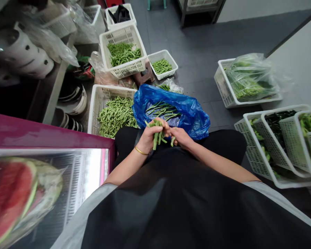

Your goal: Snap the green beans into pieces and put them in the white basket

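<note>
My left hand (150, 134) is closed around a small bunch of cut green beans (157, 136), their ends poking out past the fingers. Touching it from the right, my right hand (180, 137) pinches a short piece of green bean (172, 141). Both hands are over my lap at the near edge of an open blue plastic bag (197, 119). Long whole green beans (164, 110) lie inside the bag. To its left stands a white basket (92, 114) holding many short bean pieces (116, 116).
Beyond are a raised white basket (126, 71) of greens and a small basket (166, 75) of beans. At right stand a basket (229, 100) with bagged vegetables and several tilted crates (271, 143). A pink-edged glass case (49, 129) with cut watermelon (10, 197) borders my left.
</note>
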`<state>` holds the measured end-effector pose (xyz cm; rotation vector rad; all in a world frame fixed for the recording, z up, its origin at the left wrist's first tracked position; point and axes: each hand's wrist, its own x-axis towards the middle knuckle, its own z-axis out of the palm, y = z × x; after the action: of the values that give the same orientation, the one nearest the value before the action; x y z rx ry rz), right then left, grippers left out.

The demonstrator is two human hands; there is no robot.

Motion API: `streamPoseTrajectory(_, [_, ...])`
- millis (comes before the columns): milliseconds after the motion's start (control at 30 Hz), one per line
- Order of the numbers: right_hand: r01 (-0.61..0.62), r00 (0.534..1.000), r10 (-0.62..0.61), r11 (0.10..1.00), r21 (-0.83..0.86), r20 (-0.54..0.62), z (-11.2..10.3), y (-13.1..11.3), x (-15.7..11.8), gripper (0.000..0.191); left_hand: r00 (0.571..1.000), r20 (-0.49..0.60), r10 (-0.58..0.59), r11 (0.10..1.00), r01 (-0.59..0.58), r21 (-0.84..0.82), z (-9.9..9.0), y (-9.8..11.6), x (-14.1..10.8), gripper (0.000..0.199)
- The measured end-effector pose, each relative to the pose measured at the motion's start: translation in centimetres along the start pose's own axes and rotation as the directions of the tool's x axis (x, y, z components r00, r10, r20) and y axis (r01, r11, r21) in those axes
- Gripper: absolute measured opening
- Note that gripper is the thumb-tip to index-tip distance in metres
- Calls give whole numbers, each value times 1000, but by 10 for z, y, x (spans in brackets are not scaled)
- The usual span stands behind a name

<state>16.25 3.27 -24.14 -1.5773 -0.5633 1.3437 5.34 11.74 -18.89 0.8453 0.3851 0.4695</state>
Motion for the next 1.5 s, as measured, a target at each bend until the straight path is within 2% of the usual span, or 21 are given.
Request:
streamPoseTrajectory(67, [109,992,-115,986,-125,-48,-9,-4,1,39,983,-131,-126,989,135,60,-4,0,9,21])
streamPoseTrajectory(133, [242,960,-272,925,-292,-67,-17,-6,0,38,944,-209,-257,952,285,115,-6,-5,14,20])
streamPoseTrajectory(233, [327,909,-404,842,-429,-100,-22,-5,-2,35,918,-299,-260,933,318,167,-6,-15,14,21])
streamPoseTrajectory(333, [319,909,-402,841,-438,-110,-22,-4,-2,32,911,-261,-319,912,370,175,-5,-24,12,23])
streamPoseTrajectory(433, [329,920,-391,798,-505,-18,-29,-7,0,32,876,-150,-459,849,482,218,-6,-27,13,21])
streamPoseTrajectory(533, [340,930,-342,656,-673,136,-47,-14,-3,32,881,-165,-444,809,473,348,-10,-27,16,22])
streamPoseTrajectory(633, [403,914,-249,490,-773,319,-67,-19,-7,35,904,-151,-399,750,417,513,-14,-28,17,19])
streamPoseTrajectory(700, [453,890,-191,472,-756,414,-73,-19,-9,39,899,-90,-429,720,401,567,-12,-31,16,17])
streamPoseTrajectory(733, [458,887,-196,478,-749,417,-72,-17,-8,41,885,-65,-461,720,416,556,-9,-33,17,16])
streamPoseTrajectory(800, [393,915,-280,458,-797,290,-68,-12,-3,44,851,-68,-520,741,489,459,-3,-39,18,16])
streamPoseTrajectory(900, [97,932,-361,350,-932,-39,-60,-1,10,45,810,-159,-564,782,586,213,2,-47,21,13])
streamPoseTrajectory(933, [8,937,-336,302,-953,-99,-60,2,14,44,803,-195,-564,796,591,133,0,-48,23,13])
streamPoseTrajectory(967, [-34,956,-274,250,-968,-105,-61,4,17,43,798,-231,-557,811,583,56,-4,-48,24,13])
streamPoseTrajectory(1033, [35,998,-49,156,-987,27,-66,4,21,34,794,-320,-517,851,518,-90,-17,-44,26,16])
streamPoseTrajectory(1100, [183,964,171,132,-974,204,-69,0,27,22,781,-415,-466,884,417,-210,-35,-35,27,19])
streamPoseTrajectory(1133, [233,944,207,133,-963,257,-69,-3,32,20,774,-449,-447,894,370,-253,-43,-30,28,20])
streamPoseTrajectory(1200, [272,953,107,100,-957,283,-60,-7,48,24,775,-479,-411,907,294,-302,-56,-22,29,20])
streamPoseTrajectory(1267, [303,953,-39,20,-953,302,-43,-7,72,32,798,-466,-382,916,263,-302,-62,-16,29,20])
streamPoseTrajectory(1300, [327,943,-64,-22,-945,328,-34,-6,85,34,813,-450,-369,922,259,-289,-63,-14,30,20])
streamPoseTrajectory(1400, [398,915,-26,-88,-913,402,-14,-2,115,34,852,-398,-340,935,262,-238,-64,-13,29,19])
streamPoseTrajectory(1500, [400,912,-64,-90,-912,406,-15,-6,117,36,850,-382,-364,929,301,-216,-67,-17,28,18])
